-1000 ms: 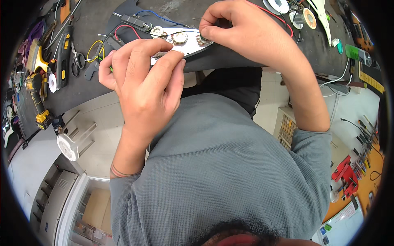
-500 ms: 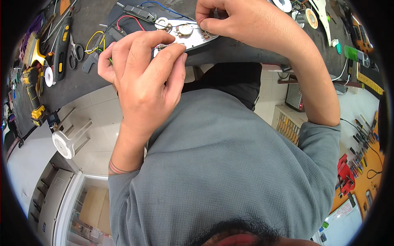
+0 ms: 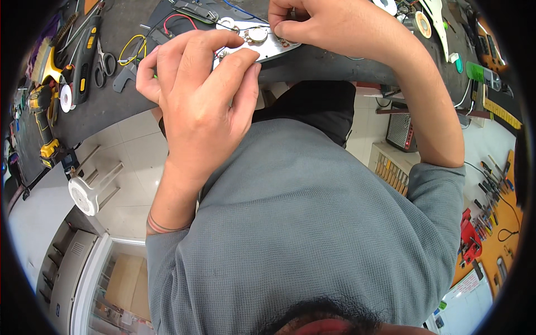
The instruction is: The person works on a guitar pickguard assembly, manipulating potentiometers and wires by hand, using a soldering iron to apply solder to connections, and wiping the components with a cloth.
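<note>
A silver metal plate (image 3: pixel 272 51) fitted with round potentiometers (image 3: pixel 258 34) lies at the front edge of the dark bench. Along its top runs a thin dark wire (image 3: pixel 254 27), which reaches the pinched thumb and forefinger of my right hand (image 3: pixel 329 28). My left hand (image 3: pixel 201 103) is bent over the plate's left part. Its thumb and index fingertips meet by the near edge, while the middle finger stretches toward a potentiometer. Whatever lies between the left fingertips is hidden. Part of the plate's left end is behind that hand.
Left of the plate are red and yellow leads (image 3: pixel 132 49), scissors (image 3: pixel 104 66), a utility knife (image 3: pixel 86 61) and a cordless drill (image 3: pixel 44 123). A solder spool (image 3: pixel 422 25) and a white curved piece (image 3: pixel 435 22) lie to the right. A white stool (image 3: pixel 84 195) stands on the floor.
The plate and my left hand appear slightly farther right, and the view has shifted a little. My right hand keeps its pinch near the plate's right end.
</note>
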The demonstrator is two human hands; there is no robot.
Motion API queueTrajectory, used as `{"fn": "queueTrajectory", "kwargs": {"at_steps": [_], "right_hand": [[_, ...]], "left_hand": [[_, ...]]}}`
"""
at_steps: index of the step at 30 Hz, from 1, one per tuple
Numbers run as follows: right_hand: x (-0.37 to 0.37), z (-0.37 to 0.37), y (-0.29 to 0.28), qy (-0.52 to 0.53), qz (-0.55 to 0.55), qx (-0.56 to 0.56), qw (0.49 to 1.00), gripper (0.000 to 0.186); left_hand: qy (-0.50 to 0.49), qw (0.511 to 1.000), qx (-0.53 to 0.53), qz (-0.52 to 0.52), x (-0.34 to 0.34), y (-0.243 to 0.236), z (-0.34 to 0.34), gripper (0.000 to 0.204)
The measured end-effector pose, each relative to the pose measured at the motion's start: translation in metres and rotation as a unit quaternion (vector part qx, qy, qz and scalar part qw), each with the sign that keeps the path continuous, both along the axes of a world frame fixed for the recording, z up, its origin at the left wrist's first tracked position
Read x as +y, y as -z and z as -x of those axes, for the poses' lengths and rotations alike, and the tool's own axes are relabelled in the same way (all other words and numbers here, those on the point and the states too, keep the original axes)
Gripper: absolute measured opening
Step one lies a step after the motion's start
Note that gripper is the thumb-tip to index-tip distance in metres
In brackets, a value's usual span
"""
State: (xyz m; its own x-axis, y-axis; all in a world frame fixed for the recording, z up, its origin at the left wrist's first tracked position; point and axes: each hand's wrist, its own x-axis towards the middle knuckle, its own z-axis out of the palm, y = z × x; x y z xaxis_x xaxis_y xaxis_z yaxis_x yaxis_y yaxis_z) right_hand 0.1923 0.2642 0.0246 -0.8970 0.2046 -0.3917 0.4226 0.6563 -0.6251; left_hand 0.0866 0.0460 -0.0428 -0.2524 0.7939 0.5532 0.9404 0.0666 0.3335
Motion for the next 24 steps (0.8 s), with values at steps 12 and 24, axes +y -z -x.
{"fn": "queueTrajectory", "kwargs": {"at_steps": [12, 24], "right_hand": [[0.0, 0.004, -0.003, -0.012, -0.019, -0.019, 1.0, 0.026], [0.014, 0.006, -0.026, -0.153, 0.014, 0.008, 0.988, 0.023]], "left_hand": [[-0.039, 0.983, 0.175, 0.048, 0.031, -0.015, 0.008, 0.077], [-0.022, 0.998, 0.03, 0.051, 0.037, -0.014, -0.001, 0.015]]}}
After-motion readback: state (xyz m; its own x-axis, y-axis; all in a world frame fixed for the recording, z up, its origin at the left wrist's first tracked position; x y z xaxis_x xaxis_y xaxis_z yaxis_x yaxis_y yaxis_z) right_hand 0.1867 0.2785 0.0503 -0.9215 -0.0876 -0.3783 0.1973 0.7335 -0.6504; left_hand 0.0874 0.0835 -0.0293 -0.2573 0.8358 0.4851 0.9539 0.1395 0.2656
